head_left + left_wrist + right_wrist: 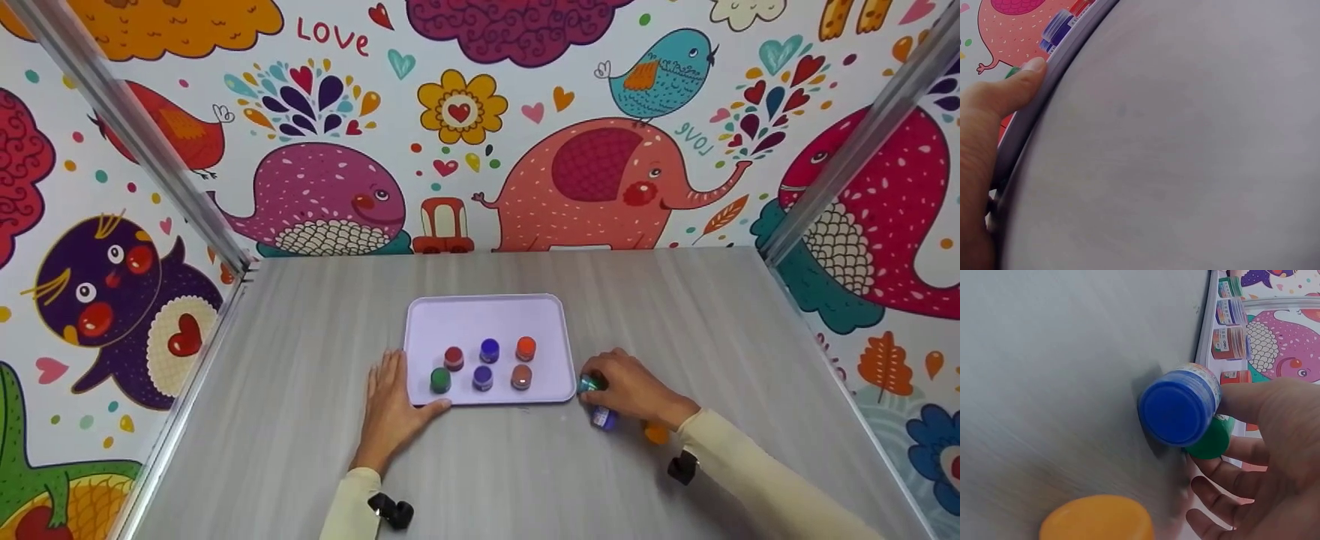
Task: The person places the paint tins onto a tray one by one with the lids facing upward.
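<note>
The green-capped paint jar [1211, 443] is just outside the tray's near right corner, pinched between the right hand's [632, 386] thumb and fingers. The step in hand looks like picking it up; the next move probably calls for a lift over the rim of the lilac tray [487, 318]. The left hand [391, 416] lies with fingers straight against the tray's near left corner. Six capped jars [483, 377] stand inside. A blue-capped jar [1172, 413], apparently tipped over, crowds the grasp; an orange cap [656, 433] shows near the right wrist.
</note>
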Action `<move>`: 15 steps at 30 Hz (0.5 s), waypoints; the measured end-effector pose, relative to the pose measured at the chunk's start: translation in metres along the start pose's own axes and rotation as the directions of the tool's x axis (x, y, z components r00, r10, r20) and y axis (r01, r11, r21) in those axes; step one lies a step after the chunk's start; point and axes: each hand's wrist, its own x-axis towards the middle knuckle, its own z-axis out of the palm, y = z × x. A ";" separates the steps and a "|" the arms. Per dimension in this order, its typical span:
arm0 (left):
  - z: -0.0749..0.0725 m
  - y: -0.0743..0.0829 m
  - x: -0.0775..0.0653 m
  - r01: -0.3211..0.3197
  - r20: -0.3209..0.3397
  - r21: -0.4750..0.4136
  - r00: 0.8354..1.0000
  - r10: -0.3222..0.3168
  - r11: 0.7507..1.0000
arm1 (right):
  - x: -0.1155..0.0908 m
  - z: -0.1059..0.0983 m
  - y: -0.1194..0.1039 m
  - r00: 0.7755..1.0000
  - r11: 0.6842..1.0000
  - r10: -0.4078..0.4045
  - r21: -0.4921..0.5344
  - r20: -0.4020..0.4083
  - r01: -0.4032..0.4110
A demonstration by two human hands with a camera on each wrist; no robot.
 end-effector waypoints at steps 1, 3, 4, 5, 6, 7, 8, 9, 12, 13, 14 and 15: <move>0.000 0.000 0.000 0.002 0.002 -0.001 1.000 -0.002 1.000 | 0.001 0.000 0.000 1.000 1.000 0.012 0.005 -0.001 -0.012; 0.001 0.001 -0.001 0.001 0.005 -0.004 1.000 -0.001 1.000 | 0.001 -0.001 0.000 0.999 0.999 0.036 0.014 -0.005 -0.036; 0.001 0.001 -0.001 -0.001 0.004 -0.005 1.000 0.001 1.000 | 0.002 -0.001 0.000 0.999 0.999 0.049 0.019 -0.009 -0.048; 0.001 0.001 -0.001 -0.004 0.002 -0.008 1.000 0.004 1.000 | 0.002 -0.001 0.000 0.998 0.998 0.059 0.024 -0.012 -0.059; 0.002 0.001 -0.001 -0.007 -0.002 -0.012 1.000 0.007 1.000 | 0.003 -0.001 0.000 0.998 0.997 0.066 0.029 -0.017 -0.066; 0.002 0.000 -0.001 -0.011 -0.006 -0.013 1.000 0.011 1.000 | 0.003 -0.001 0.001 0.997 0.996 0.078 0.033 -0.022 -0.077; 0.002 0.000 -0.001 -0.016 -0.011 -0.014 1.000 0.016 1.000 | 0.003 -0.002 0.001 0.996 0.996 0.080 0.037 -0.028 -0.079; 0.002 -0.001 -0.001 -0.021 -0.015 -0.014 1.000 0.021 1.000 | 0.004 -0.003 0.002 0.997 0.997 0.073 0.041 -0.037 -0.072; 0.002 -0.002 -0.001 -0.034 -0.022 -0.010 0.999 0.034 0.999 | 0.005 -0.006 0.006 0.996 0.997 0.059 0.059 -0.062 -0.056; 0.002 -0.003 -0.001 -0.037 -0.023 -0.010 0.999 0.037 0.999 | 0.006 -0.007 0.007 0.996 0.996 0.055 0.067 -0.068 -0.051; 0.002 -0.003 -0.001 -0.038 -0.022 -0.008 0.999 0.038 0.999 | 0.007 -0.008 0.008 0.996 0.996 0.052 0.077 -0.072 -0.046; 0.002 -0.003 -0.001 -0.038 -0.021 -0.006 0.999 0.038 0.999 | 0.007 -0.010 0.009 0.996 0.995 0.049 0.088 -0.074 -0.042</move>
